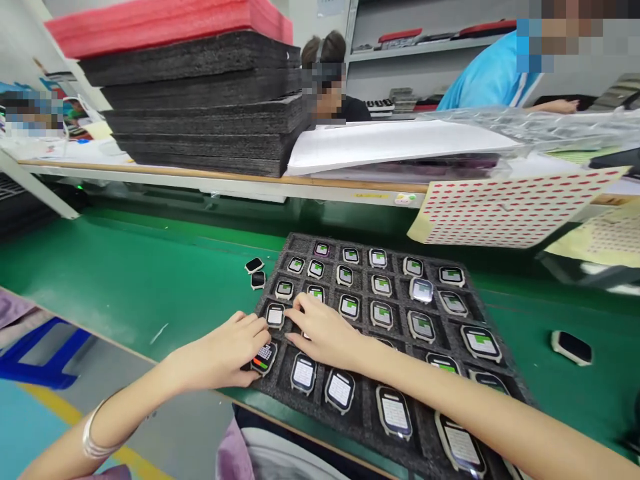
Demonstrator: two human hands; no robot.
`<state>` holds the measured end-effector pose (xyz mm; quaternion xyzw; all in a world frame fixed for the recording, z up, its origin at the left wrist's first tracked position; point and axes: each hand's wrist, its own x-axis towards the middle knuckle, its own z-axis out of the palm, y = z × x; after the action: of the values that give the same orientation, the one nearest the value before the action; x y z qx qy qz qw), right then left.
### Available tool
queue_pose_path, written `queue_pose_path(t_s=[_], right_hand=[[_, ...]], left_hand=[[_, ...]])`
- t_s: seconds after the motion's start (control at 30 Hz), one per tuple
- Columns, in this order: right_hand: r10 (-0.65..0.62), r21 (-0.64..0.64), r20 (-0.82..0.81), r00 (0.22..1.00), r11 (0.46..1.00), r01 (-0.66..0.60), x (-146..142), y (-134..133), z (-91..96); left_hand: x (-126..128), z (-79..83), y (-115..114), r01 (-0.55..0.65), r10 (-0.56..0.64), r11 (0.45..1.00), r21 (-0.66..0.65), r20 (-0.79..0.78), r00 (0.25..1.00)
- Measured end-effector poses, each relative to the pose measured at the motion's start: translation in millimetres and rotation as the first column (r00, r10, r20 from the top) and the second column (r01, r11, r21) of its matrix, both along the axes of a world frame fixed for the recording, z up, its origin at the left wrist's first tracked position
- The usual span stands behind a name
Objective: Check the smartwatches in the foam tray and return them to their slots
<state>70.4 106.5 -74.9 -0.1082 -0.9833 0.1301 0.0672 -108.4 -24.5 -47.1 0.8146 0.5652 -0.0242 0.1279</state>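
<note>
Rows of smartwatch cases without straps sit in a black foam tray (pixel 477 313), many with lit screens. My left hand (pixel 220 350) is at the tray's near left corner, thumb and fingers closed around the edges of a smartwatch (pixel 264 358) whose screen shows a dotted grid with red and green below. Just above that one lies another smartwatch (pixel 275 315) with a white list on its screen. My right hand (pixel 325 330) reaches across the tray, fingers bent and apart, fingertips close to the right side of this white-screened watch. Its wrist and forearm hide several watches.
Two loose dark-screened watches (pixel 256 272) lie left of the tray, and another watch (pixel 571 348) lies right of it on the green bench (pixel 125 267). A shelf above bears stacked black foam (pixel 210 113) and papers. A dotted sticker sheet (pixel 500 210) hangs from it. Other people sit behind.
</note>
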Motion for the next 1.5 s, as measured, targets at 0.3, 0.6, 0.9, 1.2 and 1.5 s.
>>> queue_pose_path(t_s=[0.3, 0.6, 0.9, 1.2, 1.5], right_hand=[[-0.023, -0.047, 0.061, 0.998, 0.999, 0.026, -55, 6, -4.7], [-0.105, -0.438, -0.113, 0.988, 0.898, 0.045, 6, 36, 10.0], [-0.525, -0.988, -0.136, 0.84, 0.133, -0.077, 80, 19, 26.8], [-0.705, -0.965, -0.259, 0.66, 0.21, -0.154, 107, 23, 30.0], [-0.693, -0.965, -0.262, 0.672, 0.187, -0.184, 104, 26, 29.3]], left_hand=[[8, -11.8, 2, -0.022, 0.028, 0.999, 0.047, -0.127, 0.992], [-12, -5.5, 9, -0.106, 0.107, 0.994, -0.031, 0.504, 0.857], [45, 19.1, 53, 0.108, 0.35, 0.937, -0.332, 0.896, -0.273], [96, 16.0, 77, 0.348, 0.597, 0.802, -0.486, 0.683, -0.422], [97, 9.3, 77, 0.173, 0.471, 0.882, -0.438, 0.823, -0.319]])
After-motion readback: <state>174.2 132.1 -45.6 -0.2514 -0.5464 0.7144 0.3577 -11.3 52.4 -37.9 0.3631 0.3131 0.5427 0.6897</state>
